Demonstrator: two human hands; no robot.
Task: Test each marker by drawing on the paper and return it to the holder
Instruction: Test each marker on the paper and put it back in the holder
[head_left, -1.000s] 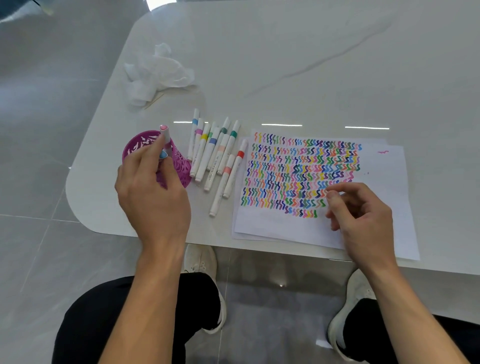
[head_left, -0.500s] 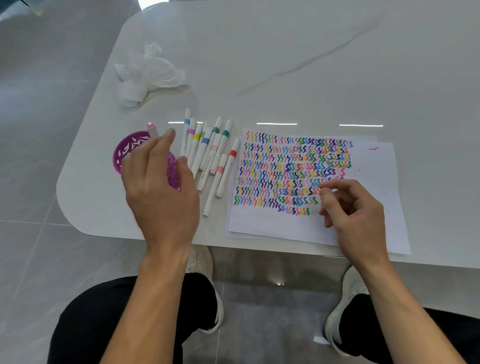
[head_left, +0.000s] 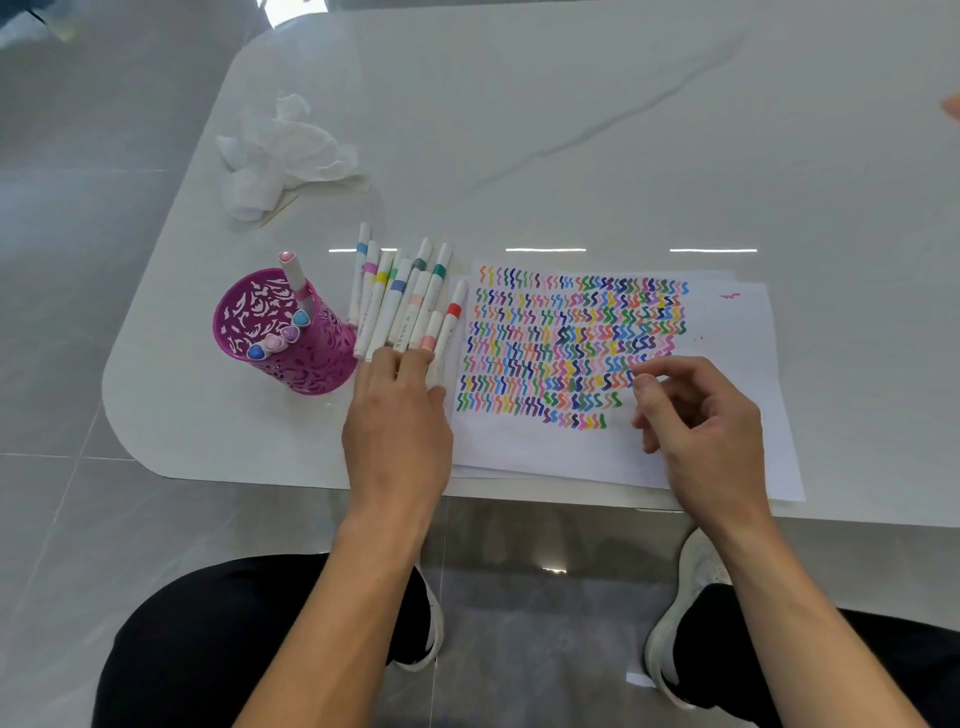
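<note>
A purple cut-out holder (head_left: 311, 364) stands near the table's left front corner with several markers in it; a pink-capped marker (head_left: 295, 283) sticks up from its far side. Several white markers (head_left: 400, 301) with coloured bands lie side by side between the holder and the paper (head_left: 727, 332). The paper is covered with rows of coloured zigzag marks. My left hand (head_left: 397, 415) lies flat with straight fingers touching the near ends of the loose markers. Over the paper's lower right, my right hand (head_left: 696, 415) hovers with loosely curled fingers and holds nothing.
A crumpled white tissue (head_left: 280, 153) and a thin wooden stick (head_left: 278, 210) lie at the back left of the white marble table (head_left: 571, 130). The table's front edge runs just below my hands. My knees and white shoes show beneath it.
My left hand let go of the pink-capped marker, which now stands in the holder. The hand moved right to the loose markers. My right hand stayed over the paper.
</note>
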